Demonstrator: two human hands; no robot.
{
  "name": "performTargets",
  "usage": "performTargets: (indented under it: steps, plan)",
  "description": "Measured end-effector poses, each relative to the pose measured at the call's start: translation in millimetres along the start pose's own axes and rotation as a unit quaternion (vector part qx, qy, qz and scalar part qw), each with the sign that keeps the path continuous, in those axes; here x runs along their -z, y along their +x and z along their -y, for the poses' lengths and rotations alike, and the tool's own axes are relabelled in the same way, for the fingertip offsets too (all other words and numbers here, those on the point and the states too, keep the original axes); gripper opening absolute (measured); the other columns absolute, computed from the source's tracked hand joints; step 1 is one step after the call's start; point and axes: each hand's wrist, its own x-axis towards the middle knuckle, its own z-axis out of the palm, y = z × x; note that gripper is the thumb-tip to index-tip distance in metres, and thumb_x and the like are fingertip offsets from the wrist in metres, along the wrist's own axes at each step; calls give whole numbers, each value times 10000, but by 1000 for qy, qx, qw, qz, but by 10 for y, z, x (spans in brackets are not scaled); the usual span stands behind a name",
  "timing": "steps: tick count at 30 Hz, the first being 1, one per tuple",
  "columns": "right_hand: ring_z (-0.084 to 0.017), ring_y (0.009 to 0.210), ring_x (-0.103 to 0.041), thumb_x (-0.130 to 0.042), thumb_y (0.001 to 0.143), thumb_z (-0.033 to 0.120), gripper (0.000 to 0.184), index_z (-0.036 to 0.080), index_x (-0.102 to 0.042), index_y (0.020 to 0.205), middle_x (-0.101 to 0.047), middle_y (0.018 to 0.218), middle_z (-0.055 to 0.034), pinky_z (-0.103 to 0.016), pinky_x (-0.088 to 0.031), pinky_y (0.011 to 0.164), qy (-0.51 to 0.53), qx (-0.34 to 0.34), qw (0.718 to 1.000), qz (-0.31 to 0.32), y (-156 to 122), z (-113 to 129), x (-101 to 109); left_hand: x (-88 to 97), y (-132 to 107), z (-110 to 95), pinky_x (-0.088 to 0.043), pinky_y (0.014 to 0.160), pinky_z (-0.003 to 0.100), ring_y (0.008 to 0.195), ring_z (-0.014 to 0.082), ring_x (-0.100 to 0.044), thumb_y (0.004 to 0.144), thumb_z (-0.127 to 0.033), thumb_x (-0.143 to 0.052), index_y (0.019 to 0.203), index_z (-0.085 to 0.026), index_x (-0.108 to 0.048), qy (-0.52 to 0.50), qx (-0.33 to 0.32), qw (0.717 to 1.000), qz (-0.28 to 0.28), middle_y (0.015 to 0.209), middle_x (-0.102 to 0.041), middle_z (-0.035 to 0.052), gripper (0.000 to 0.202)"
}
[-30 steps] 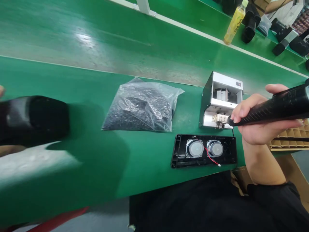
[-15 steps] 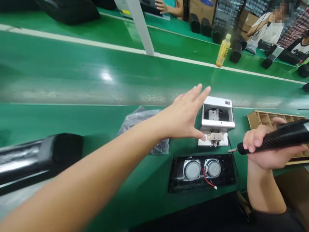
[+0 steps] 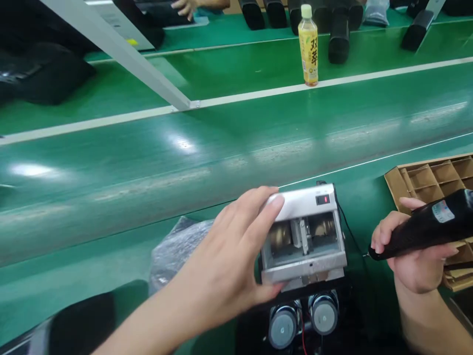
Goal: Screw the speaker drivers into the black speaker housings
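Observation:
My left hand [image 3: 236, 251] grips the left side of a white metal screw feeder [image 3: 301, 203], fingers on its top edge and thumb low at the front. The feeder has a windowed drum and a red lit switch. Wrapped in my right hand [image 3: 414, 266] is a black electric screwdriver [image 3: 417, 229], its thin bit pointing left toward the feeder. Below the feeder lies a dark panel [image 3: 354, 325] carrying two round speakers [image 3: 284, 326] with a red wire. The feeder covers part of the panel's far side.
A clear plastic bag [image 3: 172, 256] lies left of the feeder. On the right stands a divided cardboard box [image 3: 424, 180]. A yellow drink bottle [image 3: 309, 54] stands past the conveyor, near a slanted white post [image 3: 129, 64]. A co-worker's hand [image 3: 185, 7] shows at the top.
My left hand has gone from spread open above the feeder to gripping it. The feeder now sits closer to the speakers. My right hand still holds the screwdriver. The camera view has shifted.

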Motion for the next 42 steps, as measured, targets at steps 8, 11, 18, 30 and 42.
performTargets:
  steps: [8, 11, 18, 30, 42]
  plan:
    - [-155, 516, -625, -598, 994, 969, 782, 294, -689, 1379, -713, 727, 42, -292, -560, 482, 2, 3, 1000, -10, -59, 27, -40, -24, 48, 32, -598, 1243, 754, 1609, 546, -563, 924, -390, -851, 1913, -259, -114, 7, 18, 1000, 2, 1778, -507, 287, 1240]
    - [-160, 513, -630, -600, 998, 963, 772, 303, -695, 1387, -720, 730, 43, -301, -568, 480, 10, 7, 1000, -7, -53, 18, -34, -26, 57, 19, -578, 1279, 725, 1620, 545, -549, 854, -398, -918, 1895, -270, -162, 8, 17, 1000, 6, 1793, -493, 268, 1293]
    - [-163, 511, -629, -523, 1046, 950, 782, 265, -653, 1399, -708, 731, 37, -311, -575, 482, -17, 32, 999, 1, -25, -28, 18, -18, 93, 42, -548, 1322, 672, 1653, 484, -535, 925, -419, -851, 1871, -272, -172, -2, 4, 1000, 14, 1789, -494, 247, 1174]
    - [-153, 408, -563, -540, 1026, 955, 787, 247, -630, 1358, -687, 667, 67, -277, -493, 390, -61, 100, 993, -2, 138, -142, 30, -104, 285, 204, -310, 1464, 723, 1811, 518, -279, 870, -647, -847, 1901, -230, -79, -63, 67, 993, 73, 1940, -271, 253, 1351]
    - [-156, 340, -489, -531, 1029, 918, 706, 273, -662, 1284, -640, 595, 80, -265, -445, 343, -16, 158, 987, -25, 52, 279, -89, -72, 602, 320, -231, 1447, 710, 1764, 539, -311, 763, -697, -872, 1916, -261, -64, -51, 62, 993, 87, 1928, -300, 228, 1474]
